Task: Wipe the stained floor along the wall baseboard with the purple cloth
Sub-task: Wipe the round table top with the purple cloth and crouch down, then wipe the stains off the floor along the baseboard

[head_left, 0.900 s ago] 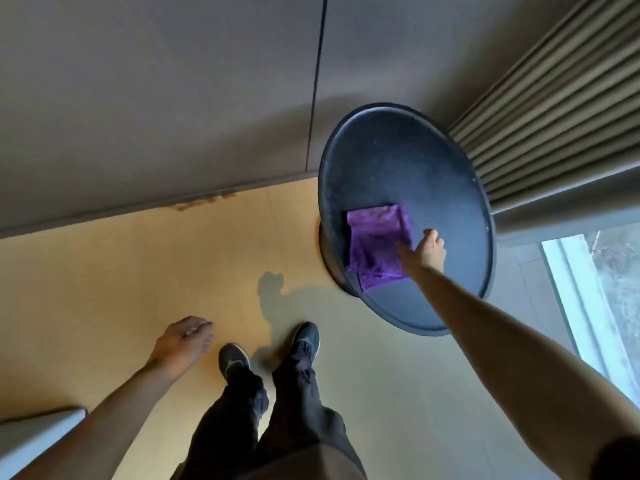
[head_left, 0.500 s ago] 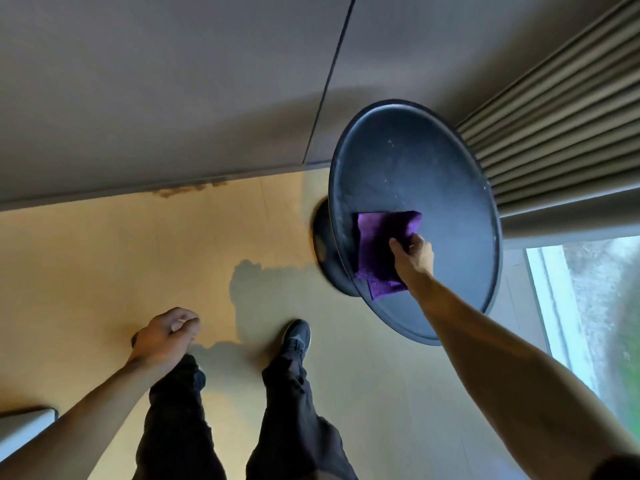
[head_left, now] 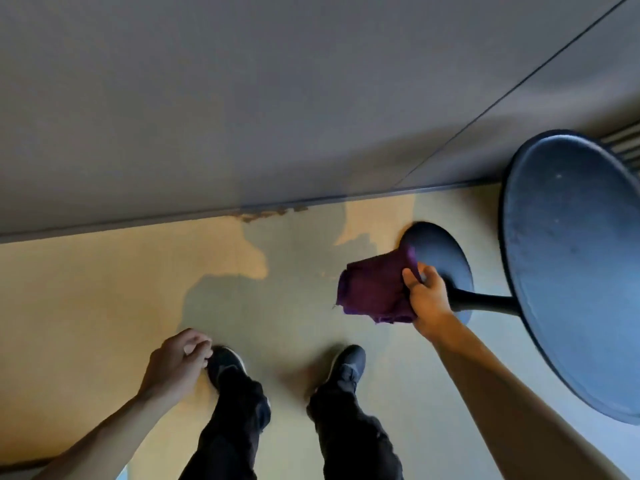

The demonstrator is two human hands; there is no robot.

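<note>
My right hand grips the purple cloth, which hangs crumpled in the air to the left of the round black table. A brown stain runs along the floor where it meets the grey baseboard, straight ahead of me and left of the cloth. My left hand hangs loosely curled and holds nothing, just above my left shoe.
The table's black round base sits on the tan floor right behind the cloth. My two dark shoes stand on the floor below the stain. A grey panelled wall fills the top; curtain folds show at far right.
My right hand lifted the purple cloth off the tabletop and carried it left, off the table. The view swung left, bringing the stain toward the centre. My feet now stand apart.
</note>
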